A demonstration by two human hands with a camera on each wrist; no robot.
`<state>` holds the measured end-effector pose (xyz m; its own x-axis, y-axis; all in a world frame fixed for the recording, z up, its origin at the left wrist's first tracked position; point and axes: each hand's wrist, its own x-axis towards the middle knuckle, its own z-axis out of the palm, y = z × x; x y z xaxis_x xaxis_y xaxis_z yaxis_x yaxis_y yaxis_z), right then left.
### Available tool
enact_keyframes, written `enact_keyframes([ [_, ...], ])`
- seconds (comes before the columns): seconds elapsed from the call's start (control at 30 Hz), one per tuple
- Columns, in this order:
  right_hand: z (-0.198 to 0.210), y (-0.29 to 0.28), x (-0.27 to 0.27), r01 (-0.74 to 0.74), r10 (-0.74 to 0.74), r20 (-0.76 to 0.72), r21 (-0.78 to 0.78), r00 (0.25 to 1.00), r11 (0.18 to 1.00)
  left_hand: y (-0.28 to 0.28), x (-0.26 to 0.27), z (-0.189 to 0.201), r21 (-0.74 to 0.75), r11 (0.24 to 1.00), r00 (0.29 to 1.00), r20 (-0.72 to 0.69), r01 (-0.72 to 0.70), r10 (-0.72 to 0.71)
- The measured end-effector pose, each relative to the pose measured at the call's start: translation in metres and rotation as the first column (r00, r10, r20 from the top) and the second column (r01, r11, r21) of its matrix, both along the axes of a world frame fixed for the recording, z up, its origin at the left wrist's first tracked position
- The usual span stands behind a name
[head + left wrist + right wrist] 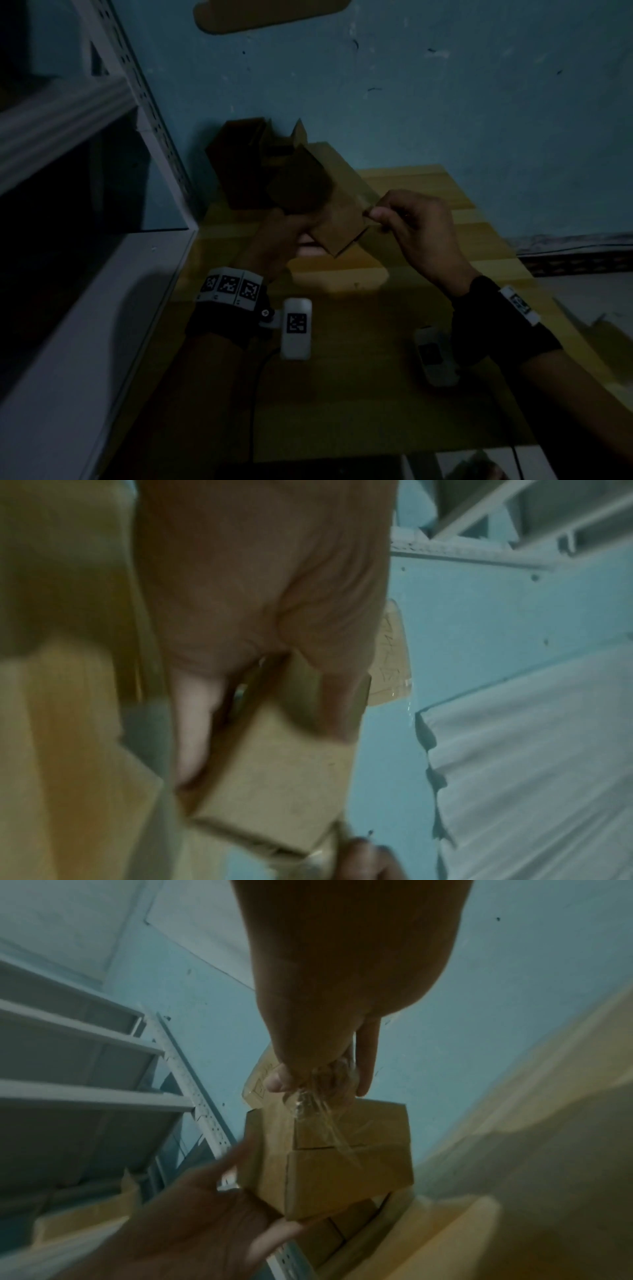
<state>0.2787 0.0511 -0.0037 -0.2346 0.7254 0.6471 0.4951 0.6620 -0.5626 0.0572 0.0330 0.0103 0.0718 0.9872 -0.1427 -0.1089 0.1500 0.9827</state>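
Where the head camera looked down, box: a small cardboard box (329, 202) was held up above the wooden table (411, 377), its long axis running from far left to near right.
Head view, left hand: the left hand (274, 240) gripped the cardboard box from below, at its left side.
Head view, right hand: the right hand (418, 233) sat at the box's near right end, thumb and finger pinched on something too dim to name.
Left wrist view, grip: palm and thumb were wrapped round the box (274, 764); the picture was blurred.
Right wrist view, tape: a strip of clear tape (308, 1110) ran from the box's end seam up into the right hand's pinch. That hand was the nearer one, and the peel would likely go away from the box along that strip.
Behind the box: darker cardboard boxes (239, 161) stood against the blue wall (445, 102).
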Motion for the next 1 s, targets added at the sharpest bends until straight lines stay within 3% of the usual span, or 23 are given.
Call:
enact_keyframes([
  [0.1, 0.002, -0.001, 0.003, 0.006, -0.021, 0.140, 0.106, 0.990, 0.994, -0.002, -0.002, 0.007, -0.108, 0.994, 0.990, 0.142, 0.003, 0.013],
  [0.23, 0.004, -0.002, 0.005, -0.020, -0.017, 0.237, 0.156, 0.971, 0.988, 0.000, -0.013, 0.009, -0.110, 0.993, 0.953, 0.292, -0.051, 0.081],
  [0.43, 0.001, 0.003, 0.015, -0.019, -0.053, 0.351, 0.197, 0.935, 0.980, -0.006, -0.022, 0.016, -0.043, 0.995, 0.969, 0.225, -0.091, 0.098],
  [0.6, -0.001, 0.005, 0.015, -0.026, -0.051, 0.434, 0.169, 0.899, 0.985, -0.011, -0.022, 0.019, -0.182, 0.969, 0.986, -0.025, -0.167, 0.165],
  [0.67, -0.004, 0.005, 0.014, -0.008, -0.032, 0.436, 0.090, 0.899, 0.996, -0.011, -0.023, 0.019, -0.265, 0.957, 0.993, -0.042, -0.119, 0.112],
  [0.8, -0.001, -0.001, 0.010, 0.025, 0.001, 0.448, -0.050, 0.894, 0.998, -0.011, -0.021, 0.017, -0.284, 0.954, 0.995, -0.031, -0.095, 0.090],
  [1.0, 0.000, -0.003, 0.008, -0.046, 0.033, 0.427, 0.020, 0.903, 0.999, -0.012, -0.020, 0.015, -0.283, 0.959, 1.000, -0.022, 0.012, -0.019],
])
